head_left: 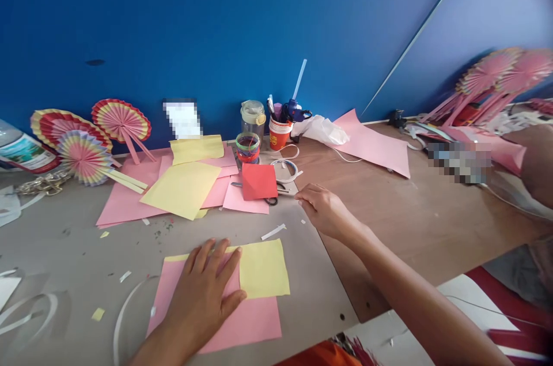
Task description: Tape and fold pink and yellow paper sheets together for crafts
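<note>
My left hand (205, 285) lies flat with fingers spread on a pink paper sheet (254, 325) and a yellow paper piece (264, 268) on top of it. Over by the table seam, my right hand (322, 207) is closed with its fingertips pinched; what they hold, if anything, is hidden. Just left of those fingertips are the scissors (271, 201), partly covered by a red paper square (259, 181). A thin stick-like thing (283, 191) lies between the scissors and my right fingertips.
Yellow sheets (181, 187) overlap pink sheets (116, 204) behind my left hand. Folded paper fans (123, 124) lean at the back left. A red paper cup (280, 134) holds pens and a glue gun (297, 111). A tape roll (248, 147) stands before a bottle (253, 115). Another person's arm (538, 164) shows at right.
</note>
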`<state>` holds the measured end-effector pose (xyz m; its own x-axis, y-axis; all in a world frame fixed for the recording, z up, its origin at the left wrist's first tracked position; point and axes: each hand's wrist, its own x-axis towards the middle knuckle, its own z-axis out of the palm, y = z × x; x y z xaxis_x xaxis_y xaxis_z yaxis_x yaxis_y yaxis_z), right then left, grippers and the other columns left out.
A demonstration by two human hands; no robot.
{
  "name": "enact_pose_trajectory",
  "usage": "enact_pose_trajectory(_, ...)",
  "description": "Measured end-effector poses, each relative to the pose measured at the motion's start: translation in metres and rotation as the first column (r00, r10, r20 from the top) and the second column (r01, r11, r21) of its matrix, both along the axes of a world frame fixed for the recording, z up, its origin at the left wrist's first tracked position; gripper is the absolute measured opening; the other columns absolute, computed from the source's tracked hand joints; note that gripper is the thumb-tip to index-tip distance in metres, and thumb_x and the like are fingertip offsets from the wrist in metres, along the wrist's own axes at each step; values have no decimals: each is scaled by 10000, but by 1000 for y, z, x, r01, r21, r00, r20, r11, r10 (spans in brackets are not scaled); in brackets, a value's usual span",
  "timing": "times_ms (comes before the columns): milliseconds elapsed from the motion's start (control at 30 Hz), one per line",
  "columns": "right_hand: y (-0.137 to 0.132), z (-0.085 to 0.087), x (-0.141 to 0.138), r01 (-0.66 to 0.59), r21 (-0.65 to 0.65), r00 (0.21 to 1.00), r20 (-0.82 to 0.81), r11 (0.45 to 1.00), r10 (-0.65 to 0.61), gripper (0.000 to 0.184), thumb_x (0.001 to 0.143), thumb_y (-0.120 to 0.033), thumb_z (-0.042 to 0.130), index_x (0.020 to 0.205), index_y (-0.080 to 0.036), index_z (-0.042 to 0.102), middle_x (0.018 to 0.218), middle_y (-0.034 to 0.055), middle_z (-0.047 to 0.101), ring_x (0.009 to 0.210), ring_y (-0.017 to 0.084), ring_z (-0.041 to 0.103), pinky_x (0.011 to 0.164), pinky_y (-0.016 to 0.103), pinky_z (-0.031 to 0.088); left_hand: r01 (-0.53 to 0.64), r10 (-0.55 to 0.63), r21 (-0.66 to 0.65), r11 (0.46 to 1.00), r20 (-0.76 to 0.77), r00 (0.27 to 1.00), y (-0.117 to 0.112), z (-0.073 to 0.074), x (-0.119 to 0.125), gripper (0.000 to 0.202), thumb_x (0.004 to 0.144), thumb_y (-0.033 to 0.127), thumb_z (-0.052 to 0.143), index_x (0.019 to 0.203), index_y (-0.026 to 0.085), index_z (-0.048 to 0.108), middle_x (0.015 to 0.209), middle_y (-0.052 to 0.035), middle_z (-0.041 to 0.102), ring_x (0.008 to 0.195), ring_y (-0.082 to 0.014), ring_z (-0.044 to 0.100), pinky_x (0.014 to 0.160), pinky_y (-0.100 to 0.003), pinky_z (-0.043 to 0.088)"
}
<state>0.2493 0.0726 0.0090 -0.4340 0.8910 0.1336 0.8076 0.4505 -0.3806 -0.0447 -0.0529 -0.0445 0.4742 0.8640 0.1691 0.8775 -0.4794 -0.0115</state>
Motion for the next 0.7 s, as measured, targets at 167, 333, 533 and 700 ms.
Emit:
enact_pose_trajectory(167,12,4,-22,-45,7,990,136,999,44,235,857,-146,508,1020,-189,671,998,81,639,949,209,576,830,296,431,-11,11,18,1000,4,1000,-1,-4,-1,514,821,479,571,1291,272,542,1341,-72,519,1210,-330,418,1000,-485,331)
enact_pose_trajectory(333,32,-3,-41,3,14,968,251,1000,-7,222,825,-173,538,993,-124,674,997,165,635,983,303,554,862,400,392,-25,25,11,1000,1,1000,-1,-5,-1,527,809,477,591,1293,277,541,1350,-70,511,1217,-334,407,1011,-484,316)
enact_pose_trajectory(533,48,-17,-42,-18,-39,972,235,999,27,196,798,-120,517,920,-128,670,938,155,644,953,287,574,877,394,372,-34,34,12,999,12,999,-3,-9,-3,536,824,479,579,1325,301,508,1377,-58,489,1236,-325,394,1038,-483,296)
enact_pose_trajectory(700,42,-14,-22,-1,-96,999,54,995,6,252,833,-114,436,970,-129,646,1075,155,605,928,236,579,809,326,406,-30,30,19,999,9,1000,-3,-13,-4,554,819,485,581,1335,303,497,1381,-53,493,1241,-330,390,1031,-488,292)
